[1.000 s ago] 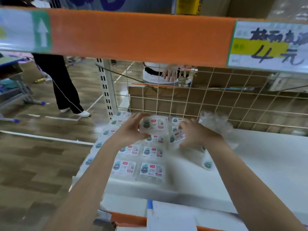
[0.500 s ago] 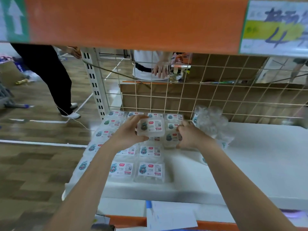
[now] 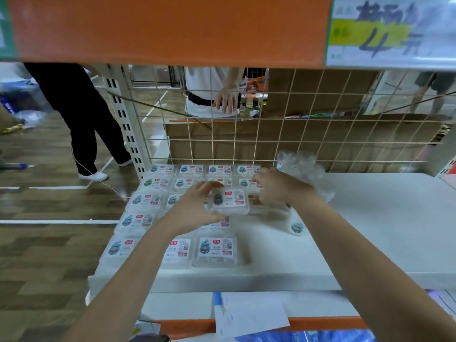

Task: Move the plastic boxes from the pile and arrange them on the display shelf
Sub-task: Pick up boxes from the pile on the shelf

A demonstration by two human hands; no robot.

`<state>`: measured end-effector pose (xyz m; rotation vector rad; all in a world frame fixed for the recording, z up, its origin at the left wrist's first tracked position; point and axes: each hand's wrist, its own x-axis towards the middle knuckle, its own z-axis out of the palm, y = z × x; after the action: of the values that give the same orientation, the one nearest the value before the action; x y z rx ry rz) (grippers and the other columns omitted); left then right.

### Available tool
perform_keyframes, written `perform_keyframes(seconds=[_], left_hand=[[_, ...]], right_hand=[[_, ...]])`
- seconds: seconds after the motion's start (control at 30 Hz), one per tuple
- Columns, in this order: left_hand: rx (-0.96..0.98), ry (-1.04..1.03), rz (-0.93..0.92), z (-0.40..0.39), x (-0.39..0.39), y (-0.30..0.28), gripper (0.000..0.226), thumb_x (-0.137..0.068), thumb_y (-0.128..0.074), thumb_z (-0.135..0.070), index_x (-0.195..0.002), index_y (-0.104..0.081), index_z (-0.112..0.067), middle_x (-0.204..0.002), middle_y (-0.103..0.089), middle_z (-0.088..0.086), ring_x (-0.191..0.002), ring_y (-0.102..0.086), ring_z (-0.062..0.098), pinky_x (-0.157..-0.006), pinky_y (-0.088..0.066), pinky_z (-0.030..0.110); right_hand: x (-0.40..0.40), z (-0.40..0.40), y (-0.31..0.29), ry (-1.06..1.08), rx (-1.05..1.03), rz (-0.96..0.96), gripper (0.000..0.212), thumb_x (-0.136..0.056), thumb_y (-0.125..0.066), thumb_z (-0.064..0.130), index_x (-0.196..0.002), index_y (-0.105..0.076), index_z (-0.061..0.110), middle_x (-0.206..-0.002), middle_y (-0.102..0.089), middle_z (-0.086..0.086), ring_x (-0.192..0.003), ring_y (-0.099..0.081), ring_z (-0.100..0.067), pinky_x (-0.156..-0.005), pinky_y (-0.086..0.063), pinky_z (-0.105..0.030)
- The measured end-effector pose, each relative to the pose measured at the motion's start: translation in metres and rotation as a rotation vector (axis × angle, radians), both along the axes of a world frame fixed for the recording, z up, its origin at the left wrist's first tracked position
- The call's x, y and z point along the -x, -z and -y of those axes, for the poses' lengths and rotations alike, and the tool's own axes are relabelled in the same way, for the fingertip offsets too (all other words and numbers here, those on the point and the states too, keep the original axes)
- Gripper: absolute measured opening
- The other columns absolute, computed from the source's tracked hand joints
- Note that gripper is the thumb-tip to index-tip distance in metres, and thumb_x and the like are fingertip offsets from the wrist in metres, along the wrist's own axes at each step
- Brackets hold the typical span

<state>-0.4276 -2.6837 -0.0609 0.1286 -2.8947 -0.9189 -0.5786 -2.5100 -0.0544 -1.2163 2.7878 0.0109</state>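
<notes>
L hand (image 3: 197,206) grips labelled plastic box (image 3: 228,201); R hand (image 3: 276,187) fingers another, grip unclear. Price sign (image 3: 392,30): "4元".

Head camera looks down, close over shelf (image 3: 370,230).

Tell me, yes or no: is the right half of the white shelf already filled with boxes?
No: the boxes lie in rows on the left part of the shelf, whose right half is bare.
</notes>
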Motion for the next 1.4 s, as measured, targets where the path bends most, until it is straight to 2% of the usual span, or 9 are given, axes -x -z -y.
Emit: perform_keyframes(seconds=[0.1,0.27,0.47,0.63,0.77,0.9,1.03,1.3,1.4], left_hand=[[0.133,0.082,0.017,-0.018,0.006,0.005,0.070,-0.079,-0.071,-0.041,-0.139,-0.039,-0.025,-0.142,-0.040,-0.003,-0.131,-0.035,0.017,-0.105,-0.028,0.030],[0.228,0.166,0.051,-0.043,0.019,0.022,0.074,-0.078,-0.069,-0.051,-0.140,-0.039,-0.025,-0.140,-0.042,0.000,-0.128,-0.034,0.023,-0.104,-0.029,0.034],[0.424,0.102,0.089,-0.052,0.024,0.037,0.077,-0.077,-0.064,-0.056,-0.143,-0.035,-0.030,-0.136,-0.036,0.003,-0.125,-0.027,0.025,-0.103,-0.026,0.041],[0.459,0.094,0.097,-0.054,0.022,0.032,0.079,-0.076,-0.065,-0.055,-0.143,-0.034,-0.028,-0.139,-0.035,0.003,-0.128,-0.027,0.025,-0.103,-0.024,0.042],[0.490,0.100,0.098,-0.057,0.022,0.028,0.080,-0.076,-0.066,-0.055,-0.143,-0.033,-0.028,-0.139,-0.034,0.003,-0.127,-0.027,0.025,-0.101,-0.024,0.041],[0.510,0.114,0.117,-0.058,0.019,0.024,0.081,-0.076,-0.066,-0.056,-0.143,-0.032,-0.028,-0.141,-0.033,0.003,-0.128,-0.027,0.025,-0.102,-0.024,0.042],[0.509,0.117,0.096,-0.059,0.018,0.022,0.068,-0.081,-0.060,-0.058,-0.139,-0.038,-0.029,-0.140,-0.037,0.001,-0.129,-0.028,0.024,-0.102,-0.024,0.041],[0.548,0.100,0.115,-0.061,0.017,0.023,0.062,-0.084,-0.054,-0.060,-0.137,-0.041,-0.030,-0.141,-0.039,-0.002,-0.129,-0.031,0.024,-0.103,-0.025,0.042],[0.525,0.095,0.133,-0.060,0.020,0.017,0.057,-0.088,-0.050,-0.057,-0.137,-0.043,-0.029,-0.139,-0.042,0.000,-0.129,-0.033,0.025,-0.103,-0.028,0.042]], right_hand=[[0.010,-0.008,-0.020,0.002,0.059,-0.048,0.049,-0.088,-0.061,0.037,-0.125,-0.055,0.005,-0.122,-0.055,-0.014,-0.112,-0.053,-0.028,-0.095,-0.044,-0.040],[0.020,-0.024,-0.038,-0.014,0.094,-0.121,0.038,-0.089,-0.060,0.038,-0.112,-0.061,0.007,-0.108,-0.060,-0.010,-0.097,-0.057,-0.026,-0.083,-0.045,-0.033],[0.016,-0.033,-0.040,-0.031,0.092,-0.125,0.035,-0.090,-0.057,0.034,-0.111,-0.063,0.006,-0.106,-0.059,-0.011,-0.098,-0.057,-0.027,-0.082,-0.045,-0.034],[0.013,-0.032,-0.037,-0.046,0.058,-0.118,0.035,-0.090,-0.056,0.032,-0.115,-0.061,0.008,-0.108,-0.055,-0.011,-0.104,-0.052,-0.029,-0.093,-0.043,-0.041],[0.014,-0.029,-0.034,-0.060,0.059,-0.123,0.035,-0.087,-0.058,0.033,-0.113,-0.062,0.009,-0.105,-0.055,-0.009,-0.102,-0.052,-0.028,-0.091,-0.043,-0.041],[0.013,-0.026,-0.038,-0.076,0.058,-0.141,0.039,-0.088,-0.058,0.034,-0.119,-0.060,0.010,-0.112,-0.056,-0.009,-0.105,-0.052,-0.025,-0.093,-0.042,-0.040],[0.013,-0.023,-0.041,-0.084,0.065,-0.139,0.039,-0.089,-0.058,0.034,-0.122,-0.058,0.013,-0.115,-0.055,-0.008,-0.110,-0.050,-0.023,-0.094,-0.042,-0.040],[0.014,-0.010,-0.051,-0.102,0.068,-0.124,0.031,-0.087,-0.060,0.032,-0.110,-0.062,0.011,-0.097,-0.049,0.000,-0.096,-0.055,-0.023,-0.085,-0.048,-0.041],[0.014,-0.011,-0.051,-0.110,0.063,-0.107,0.034,-0.087,-0.061,0.031,-0.115,-0.061,0.011,-0.105,-0.055,-0.005,-0.098,-0.056,-0.023,-0.086,-0.047,-0.038]])
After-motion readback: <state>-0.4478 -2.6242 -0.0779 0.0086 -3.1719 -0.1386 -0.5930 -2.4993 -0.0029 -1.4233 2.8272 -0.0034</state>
